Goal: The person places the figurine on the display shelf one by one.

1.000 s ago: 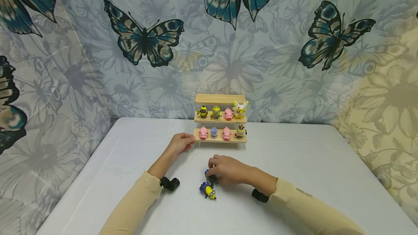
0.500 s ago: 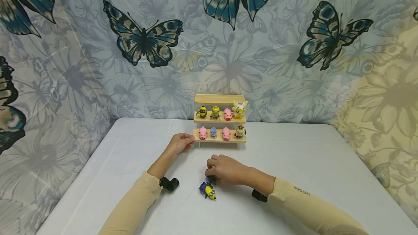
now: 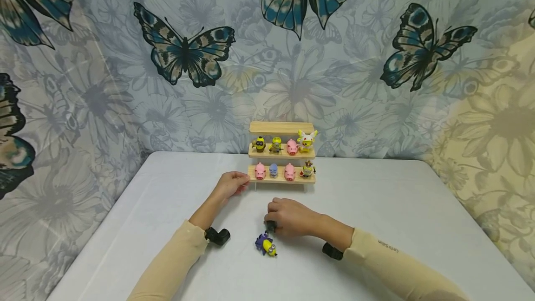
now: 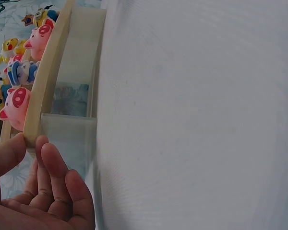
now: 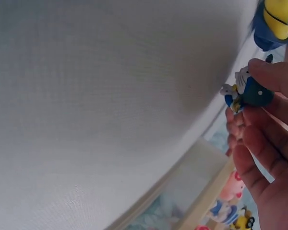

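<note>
With thumb and fingers, my left hand (image 3: 230, 183) pinches the left end of the lower board of a small wooden display shelf (image 3: 282, 181); the left wrist view shows the thumb on top of the board's end (image 4: 36, 112). Nearer to me, my right hand (image 3: 292, 217) holds a small figurine (image 5: 257, 93) between thumb and fingers. It has a whitish whiskered head, a dark green body and a smaller grey-and-blue figure at its front; the fingers cover part of it. Just below that hand, a yellow minion figurine (image 3: 267, 245) with purple-blue parts lies on the white table.
Pink pig figurines (image 3: 260, 171), a blue-capped figurine (image 3: 273, 170) and a minion in a hat (image 3: 308, 169) stand on the lower board. The middle board bears several more, among them a white-and-yellow figurine (image 3: 306, 141). A butterfly-patterned cloth (image 3: 334, 106) hangs behind the table.
The figurine has turned within my right hand's fingers: its blue part showed a second ago, its dark part now. My left hand stays on the shelf, and the minion has not moved.
</note>
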A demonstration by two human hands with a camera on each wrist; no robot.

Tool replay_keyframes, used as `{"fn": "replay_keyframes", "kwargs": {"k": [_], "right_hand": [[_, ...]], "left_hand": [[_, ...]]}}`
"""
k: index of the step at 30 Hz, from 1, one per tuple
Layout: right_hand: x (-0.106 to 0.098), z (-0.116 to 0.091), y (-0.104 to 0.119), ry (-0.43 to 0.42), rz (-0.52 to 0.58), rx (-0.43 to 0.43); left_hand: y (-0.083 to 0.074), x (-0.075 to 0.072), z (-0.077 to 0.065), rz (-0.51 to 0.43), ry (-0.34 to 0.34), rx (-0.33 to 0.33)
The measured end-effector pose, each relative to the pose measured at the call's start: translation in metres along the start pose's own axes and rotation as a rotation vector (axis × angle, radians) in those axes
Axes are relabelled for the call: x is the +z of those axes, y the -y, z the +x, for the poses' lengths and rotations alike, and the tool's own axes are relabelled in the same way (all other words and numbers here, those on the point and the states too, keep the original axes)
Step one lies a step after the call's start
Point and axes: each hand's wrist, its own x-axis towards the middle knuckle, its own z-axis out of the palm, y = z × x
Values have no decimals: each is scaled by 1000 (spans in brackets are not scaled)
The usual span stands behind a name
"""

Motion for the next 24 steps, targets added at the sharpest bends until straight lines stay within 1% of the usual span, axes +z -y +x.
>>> {"fn": "replay_keyframes", "kwargs": {"k": [4, 9, 15, 21, 24], "right_hand": [[-3, -2, -3, -20, 90, 60], [-13, -4, -7, -53, 246, 154], [-25, -5, -16, -131, 377, 185], [-41, -3, -24, -133, 535, 266], [-50, -1, -28, -157, 594, 304]], "left_hand": [[0, 0, -1, -2, 1, 2], [-1, 0, -2, 0, -1, -3], [-1, 1, -1, 0, -6, -3], [0, 1, 0, -6, -5, 0], [0, 1, 0, -7, -7, -3]]}}
